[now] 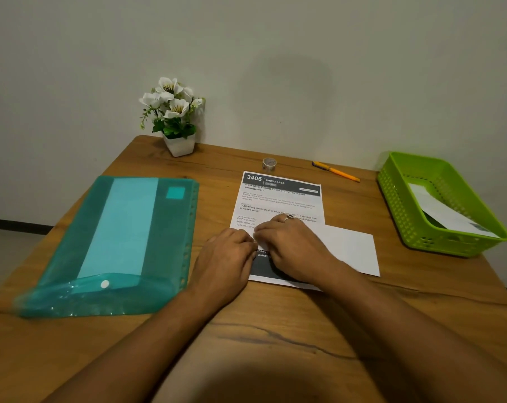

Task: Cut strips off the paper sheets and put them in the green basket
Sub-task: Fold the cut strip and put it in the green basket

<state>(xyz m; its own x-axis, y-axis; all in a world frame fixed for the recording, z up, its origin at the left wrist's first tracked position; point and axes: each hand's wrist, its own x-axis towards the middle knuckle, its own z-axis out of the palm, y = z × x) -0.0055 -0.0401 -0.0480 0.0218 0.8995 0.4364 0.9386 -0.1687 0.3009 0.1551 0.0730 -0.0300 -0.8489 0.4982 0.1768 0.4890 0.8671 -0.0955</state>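
Pale wall (275, 53) stands behind a brown wooden table (275, 330). Near the middle of the table lies a printed paper sheet (281, 199) with a dark band on top that says 3405 and DINING AREA. Its right side looks cut away higher up, so a plain white part (351, 251) sticks out to the right lower down. Both hands rest on the lower part of this sheet. The left hand (229, 257) lies palm down with its fingers curled on the paper at the sheet's left edge. The right hand (290, 245) lies palm down just beside it, touching it, with a ring (288, 217) on one finger. I cannot tell if the fingers are pinching the paper or only pressing on it. At the right edge of the table sits the green basket (397, 199), and a white paper strip (450, 216) lies inside it, leaning on the basket's wall. At the left side of the table lies a see-through teal plastic folder (124, 242) with a white snap button. Near the far edge stand a white pot of white flowers (173, 117), a small roll of tape (269, 164) and an orange pen (336, 171).
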